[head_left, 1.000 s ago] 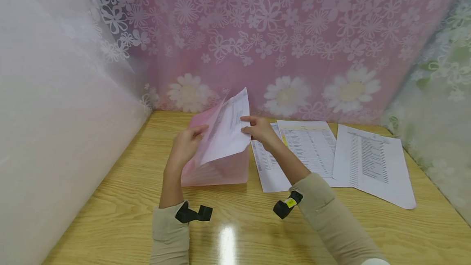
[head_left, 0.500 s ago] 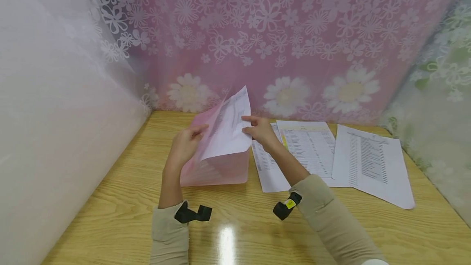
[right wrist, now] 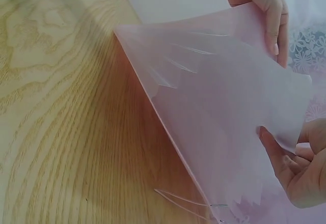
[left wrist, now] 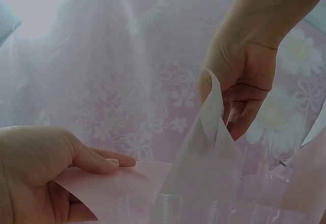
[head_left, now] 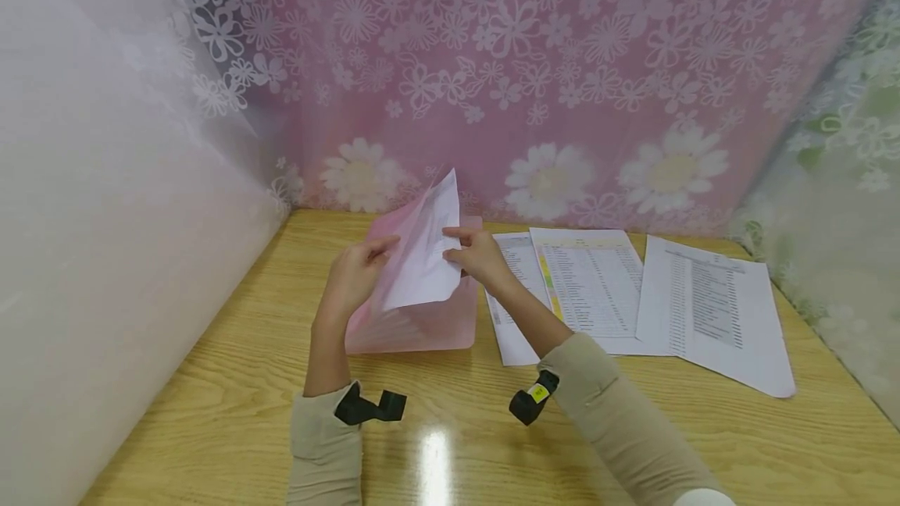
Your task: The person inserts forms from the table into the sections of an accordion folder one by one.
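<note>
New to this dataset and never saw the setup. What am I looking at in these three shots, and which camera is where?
No machine here: a person works with two bare hands. The wide shot comes from a camera on the head, looking down at a wooden table. The other two come from small cameras strapped to each wrist, so they show close, odd angles of the same work. The left hand holds open a pink folder by its front flap. The right hand pinches a white sheet that sits partly inside the folder. To the right, more printed sheets lie flat on the table. Flowered curtains hang behind.
</note>
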Demonstrator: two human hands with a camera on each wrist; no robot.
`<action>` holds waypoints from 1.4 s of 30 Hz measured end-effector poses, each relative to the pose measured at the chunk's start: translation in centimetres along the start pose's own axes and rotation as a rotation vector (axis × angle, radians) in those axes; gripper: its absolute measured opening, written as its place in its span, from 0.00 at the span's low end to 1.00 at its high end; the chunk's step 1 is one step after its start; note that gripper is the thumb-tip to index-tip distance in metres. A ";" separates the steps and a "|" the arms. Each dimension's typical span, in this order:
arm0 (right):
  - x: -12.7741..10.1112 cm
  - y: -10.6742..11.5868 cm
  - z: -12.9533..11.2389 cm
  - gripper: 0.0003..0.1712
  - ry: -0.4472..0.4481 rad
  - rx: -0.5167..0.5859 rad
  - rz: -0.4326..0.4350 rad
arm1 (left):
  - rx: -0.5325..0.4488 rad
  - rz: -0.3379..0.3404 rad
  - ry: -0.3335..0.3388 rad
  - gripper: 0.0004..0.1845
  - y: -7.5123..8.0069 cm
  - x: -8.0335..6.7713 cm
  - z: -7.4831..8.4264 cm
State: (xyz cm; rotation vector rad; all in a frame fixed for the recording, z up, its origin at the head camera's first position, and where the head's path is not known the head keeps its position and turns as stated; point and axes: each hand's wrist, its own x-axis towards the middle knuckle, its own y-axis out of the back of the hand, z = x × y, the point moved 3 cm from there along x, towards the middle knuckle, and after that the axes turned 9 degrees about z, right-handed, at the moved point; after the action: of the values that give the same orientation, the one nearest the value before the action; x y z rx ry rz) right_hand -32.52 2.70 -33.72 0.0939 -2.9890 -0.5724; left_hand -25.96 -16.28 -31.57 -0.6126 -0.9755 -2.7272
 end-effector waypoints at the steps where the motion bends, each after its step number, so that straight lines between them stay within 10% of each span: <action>1: 0.0 -0.2 0.0 0.25 -0.004 0.003 -0.005 | 0.007 0.005 -0.006 0.16 0.0 0.0 0.0; 20: 1.2 -0.5 1.3 0.23 -0.014 -0.049 -0.004 | -0.019 -0.007 0.003 0.16 -0.1 0.2 0.0; 29: 0.8 -1.0 1.2 0.20 -0.053 -0.011 -0.246 | 0.042 -0.005 0.010 0.16 -0.2 0.2 0.0; 42: 0.7 0.0 0.4 0.18 -0.002 -0.096 -0.128 | 0.033 0.037 0.047 0.16 0.3 0.2 -0.2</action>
State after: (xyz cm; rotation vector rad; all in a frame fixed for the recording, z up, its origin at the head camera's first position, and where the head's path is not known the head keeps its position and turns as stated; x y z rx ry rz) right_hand -33.28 2.80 -34.08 0.2785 -2.9676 -0.7285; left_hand -26.06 -16.64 -31.44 -0.5529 -0.9868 -2.6752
